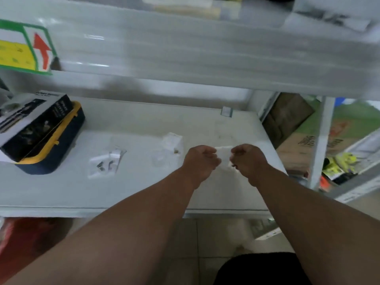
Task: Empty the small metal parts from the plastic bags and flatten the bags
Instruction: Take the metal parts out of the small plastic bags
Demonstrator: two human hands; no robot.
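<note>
Item 1, nearest: my left hand (200, 159) and my right hand (247, 159), both clenched in pinch grips on one small clear plastic bag (224, 155), held between them just above the white shelf (61, 192). The bag is stretched side to side, its long axis running left to right between my fists; which end is the mouth I cannot tell, and blur hides whether parts remain inside. I judge this bag is being pulled open or smoothed.

Item 2, just beyond my left hand: a crumpled clear bag (167, 150) lying on the shelf, not yet flat, a small brownish part at its right edge.

Item 3, further left: another bag (106, 161), lying fairly flat, long axis pointing away and slightly right, dark metal parts (102, 164) showing on or in it.

Item 4, far left: a blue and yellow case (61, 145) with a printed box (33, 122) on top.

Status: task midway by my estimate; flattening remains.
</note>
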